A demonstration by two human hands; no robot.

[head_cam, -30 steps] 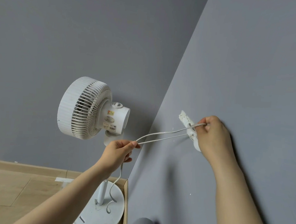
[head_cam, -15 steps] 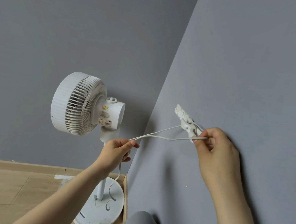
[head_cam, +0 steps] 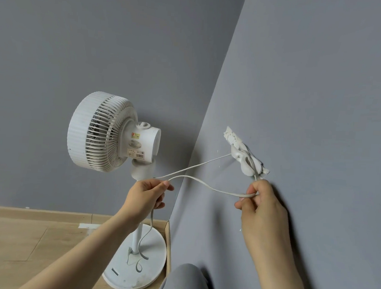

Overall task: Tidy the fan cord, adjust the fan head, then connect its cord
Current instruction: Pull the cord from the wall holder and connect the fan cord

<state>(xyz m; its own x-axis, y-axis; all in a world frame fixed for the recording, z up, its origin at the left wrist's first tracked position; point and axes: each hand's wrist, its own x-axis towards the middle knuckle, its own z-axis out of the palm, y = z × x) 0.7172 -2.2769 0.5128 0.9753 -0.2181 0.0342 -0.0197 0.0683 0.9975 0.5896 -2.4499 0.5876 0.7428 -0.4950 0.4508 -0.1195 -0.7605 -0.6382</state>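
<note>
A white pedestal fan [head_cam: 103,132] stands in the room corner, its head facing left and its round base [head_cam: 142,262] on the floor. A white cord [head_cam: 196,180] runs doubled from beside the fan's neck to a white plug [head_cam: 242,161] seated in a wall socket [head_cam: 234,140] on the right wall. My left hand [head_cam: 147,195] pinches the cord just below the fan's neck. My right hand [head_cam: 259,204] grips the cord's loop just under the plug. More cord hangs from the left hand and curls on the base.
Grey walls meet in a corner behind the fan. A wooden floor [head_cam: 23,241] with a wooden skirting board lies at lower left. My knee in grey cloth [head_cam: 183,282] shows at the bottom, beside the fan base.
My right hand has dropped from the plug to below it, drawing the cord loop downward so it sags. The left hand keeps its pinch by the fan neck.
</note>
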